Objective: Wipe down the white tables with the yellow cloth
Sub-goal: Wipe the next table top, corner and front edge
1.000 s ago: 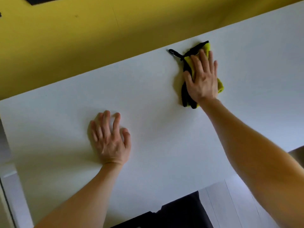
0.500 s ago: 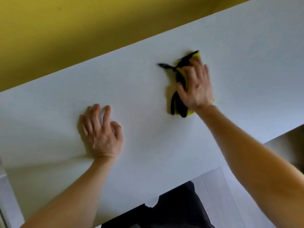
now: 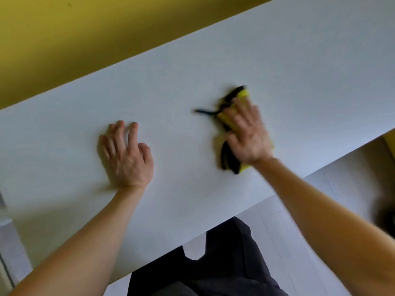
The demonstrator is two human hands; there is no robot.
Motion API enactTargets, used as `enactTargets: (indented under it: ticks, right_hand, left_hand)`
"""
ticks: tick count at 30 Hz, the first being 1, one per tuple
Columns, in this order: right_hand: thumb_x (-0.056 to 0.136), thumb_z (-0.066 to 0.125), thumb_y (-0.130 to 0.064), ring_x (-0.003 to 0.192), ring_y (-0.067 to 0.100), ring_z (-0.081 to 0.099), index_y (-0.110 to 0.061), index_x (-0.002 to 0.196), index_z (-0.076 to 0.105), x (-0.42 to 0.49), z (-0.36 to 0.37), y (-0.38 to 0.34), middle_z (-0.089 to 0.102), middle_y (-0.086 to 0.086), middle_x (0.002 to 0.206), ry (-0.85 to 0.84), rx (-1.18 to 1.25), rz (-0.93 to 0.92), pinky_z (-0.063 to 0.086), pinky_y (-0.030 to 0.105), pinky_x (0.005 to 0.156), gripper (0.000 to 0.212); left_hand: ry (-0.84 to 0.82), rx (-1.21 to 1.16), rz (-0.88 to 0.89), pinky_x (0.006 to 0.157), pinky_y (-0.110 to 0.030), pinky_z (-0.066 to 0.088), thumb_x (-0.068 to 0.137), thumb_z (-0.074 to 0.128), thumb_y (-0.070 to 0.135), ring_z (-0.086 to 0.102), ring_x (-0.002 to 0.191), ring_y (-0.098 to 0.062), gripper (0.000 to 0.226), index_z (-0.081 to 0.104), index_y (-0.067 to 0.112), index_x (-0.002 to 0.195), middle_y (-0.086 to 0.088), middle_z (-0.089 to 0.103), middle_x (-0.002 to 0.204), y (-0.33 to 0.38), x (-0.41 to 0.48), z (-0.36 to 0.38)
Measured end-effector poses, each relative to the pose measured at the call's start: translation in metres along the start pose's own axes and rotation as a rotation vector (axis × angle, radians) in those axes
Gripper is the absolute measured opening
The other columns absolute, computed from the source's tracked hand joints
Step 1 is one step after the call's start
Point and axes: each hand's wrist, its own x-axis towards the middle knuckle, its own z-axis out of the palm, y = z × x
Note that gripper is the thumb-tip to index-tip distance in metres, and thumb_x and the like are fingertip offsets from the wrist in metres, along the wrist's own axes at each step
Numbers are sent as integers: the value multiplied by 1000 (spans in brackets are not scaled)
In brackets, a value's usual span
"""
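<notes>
Mid-wipe, the right hand point(image 3: 248, 133) presses the yellow cloth point(image 3: 244, 94) flat under straight fingers midway between the white bench point(image 3: 299, 77) edges, the left hand point(image 3: 128, 155) rests released alongside, and the next sweep probably needs steady pressure over unwiped surface.

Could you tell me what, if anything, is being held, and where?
The right hand presses the yellow cloth at its middle; the left hand holds nothing.

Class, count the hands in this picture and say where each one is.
2. The left hand rests on the bare white table; the right hand presses the yellow cloth, to its right. No others show.
</notes>
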Motion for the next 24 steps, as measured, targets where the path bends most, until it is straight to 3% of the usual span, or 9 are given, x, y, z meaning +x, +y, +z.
enactTargets:
  ticks: [3,5,9,11,13,15,19,21,24]
  right_hand:
    - [96,54,-37,167,36,13,-22,160,50,-5,-13,17,32,11,176,162,-11,344,19,61,132,66]
    - [94,58,-46,167,38,14,-22,158,52,-14,2,-34,32,15,175,177,-12,405,18,62,131,69]
    - [97,61,-51,169,36,1,-26,162,49,-60,49,-183,21,12,180,-53,54,-53,11,64,131,71]
    - [98,61,-45,169,34,1,-26,162,49,-70,57,-200,20,10,180,-134,63,-236,11,62,133,68]
    - [96,62,-39,169,32,5,-23,160,52,-67,51,-167,24,10,179,-123,65,-293,13,59,134,68]
    - [97,60,-39,169,31,9,-22,161,51,-64,35,-116,26,8,179,-83,21,-187,14,59,134,67]
    - [99,55,-43,168,30,12,-27,159,51,-60,0,-20,31,5,177,148,-20,377,19,63,131,62]
    - [96,56,-41,168,33,12,-25,157,51,-56,0,-19,32,8,176,214,-38,560,18,60,132,63]
    - [92,57,-40,167,40,13,-18,156,51,-59,23,-90,33,15,174,205,-42,501,17,60,132,68]
  left_hand:
    - [-11,-49,24,132,-60,20,104,49,21,33,160,-38,52,54,17,156,-14,44,167,-5,-1,4]
    - [-51,-127,75,132,-61,19,106,48,19,29,162,-40,53,53,13,158,-17,40,170,-16,-3,4]
    - [-79,-162,204,127,-63,29,108,48,13,38,156,-44,45,58,10,152,-19,43,167,-49,-25,-11]
    - [-100,-175,228,125,-64,31,110,46,13,39,155,-43,45,57,11,154,-17,41,169,-60,-40,-20]
    - [-111,-161,251,127,-62,29,113,45,20,35,160,-40,47,53,12,158,-16,37,173,-65,-48,-24]
    - [-97,-148,266,128,-61,28,114,45,24,33,162,-38,48,51,14,161,-14,35,174,-68,-49,-25]
    - [-91,-147,265,129,-61,27,114,46,24,33,161,-38,49,50,15,161,-14,37,173,-68,-50,-23]
    - [-78,-140,273,129,-61,27,113,46,24,34,160,-39,49,51,15,161,-15,38,173,-68,-50,-23]
    - [-64,-124,273,129,-60,27,112,47,23,36,159,-40,49,51,15,160,-16,39,172,-66,-51,-23]
